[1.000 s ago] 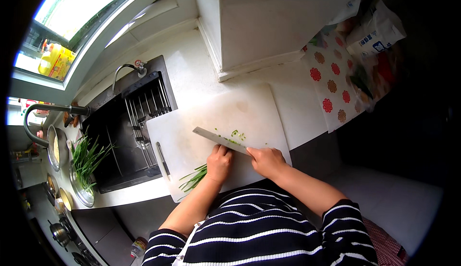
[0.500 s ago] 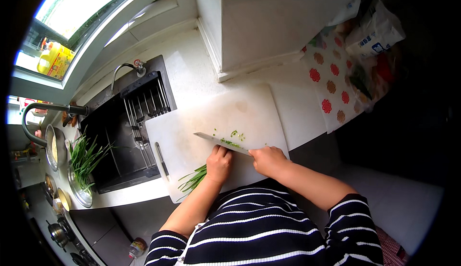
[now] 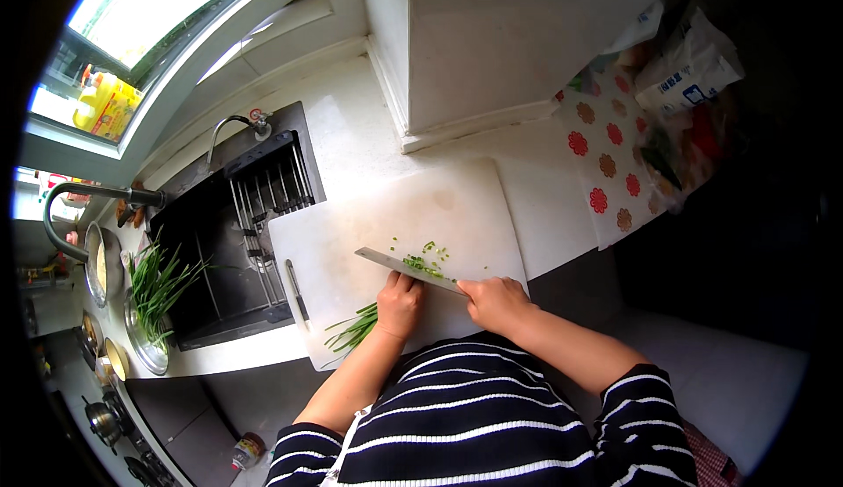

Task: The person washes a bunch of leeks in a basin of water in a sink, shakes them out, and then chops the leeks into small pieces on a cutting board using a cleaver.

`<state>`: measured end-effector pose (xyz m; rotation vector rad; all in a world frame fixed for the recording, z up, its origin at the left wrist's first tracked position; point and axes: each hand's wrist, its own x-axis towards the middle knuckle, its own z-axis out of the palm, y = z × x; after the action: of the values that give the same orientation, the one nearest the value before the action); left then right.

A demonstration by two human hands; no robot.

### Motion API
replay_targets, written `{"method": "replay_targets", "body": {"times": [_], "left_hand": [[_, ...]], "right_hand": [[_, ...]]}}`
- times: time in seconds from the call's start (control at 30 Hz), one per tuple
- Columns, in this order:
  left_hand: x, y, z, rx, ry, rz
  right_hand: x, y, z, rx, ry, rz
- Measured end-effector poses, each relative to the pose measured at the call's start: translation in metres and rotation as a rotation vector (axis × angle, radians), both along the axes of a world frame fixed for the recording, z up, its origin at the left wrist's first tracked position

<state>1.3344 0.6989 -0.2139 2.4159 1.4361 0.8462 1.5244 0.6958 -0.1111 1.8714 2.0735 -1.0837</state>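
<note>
A white cutting board [image 3: 457, 197] lies on the counter in front of me. My right hand [image 3: 499, 303] grips the handle of a kitchen knife [image 3: 395, 264], whose blade points left across the board. Closed around a bunch of long green stalks [image 3: 356, 324], likely garlic chives, is my left hand [image 3: 400, 303]. Its knuckles sit right against the blade, and the stalks trail out on its lower left side. Small chopped green pieces [image 3: 426, 261] lie just beyond the blade. The cut ends under my left fingers are hidden.
Left of the board is a dark sink [image 3: 206, 285] with a drying rack [image 3: 268, 188] and a faucet [image 3: 97, 193]. More green stalks [image 3: 158, 289] rest in a metal bowl [image 3: 151, 357]. A wall corner [image 3: 406, 140] juts in behind the board. Bags [image 3: 689, 70] lie at right.
The knife and my right hand have shifted slightly toward me. More chopped green pieces show beyond the blade. My left hand stays in nearly the same place.
</note>
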Motion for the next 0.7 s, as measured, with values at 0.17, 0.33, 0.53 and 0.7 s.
{"method": "replay_targets", "body": {"times": [0.17,0.33,0.53,0.7], "left_hand": [[-0.001,-0.001,0.000,0.002,-0.009,-0.020],[-0.001,-0.001,-0.002,0.013,-0.022,-0.011],[-0.001,-0.002,-0.003,0.043,-0.018,-0.015],[-0.002,-0.003,-0.003,0.043,-0.006,0.007]], "right_hand": [[0.002,0.004,0.000,-0.052,-0.049,0.050],[-0.021,0.018,-0.014,-0.063,-0.065,0.048],[-0.017,0.010,-0.029,0.149,0.107,-0.052],[-0.001,-0.002,-0.006,0.067,0.019,0.021]]}}
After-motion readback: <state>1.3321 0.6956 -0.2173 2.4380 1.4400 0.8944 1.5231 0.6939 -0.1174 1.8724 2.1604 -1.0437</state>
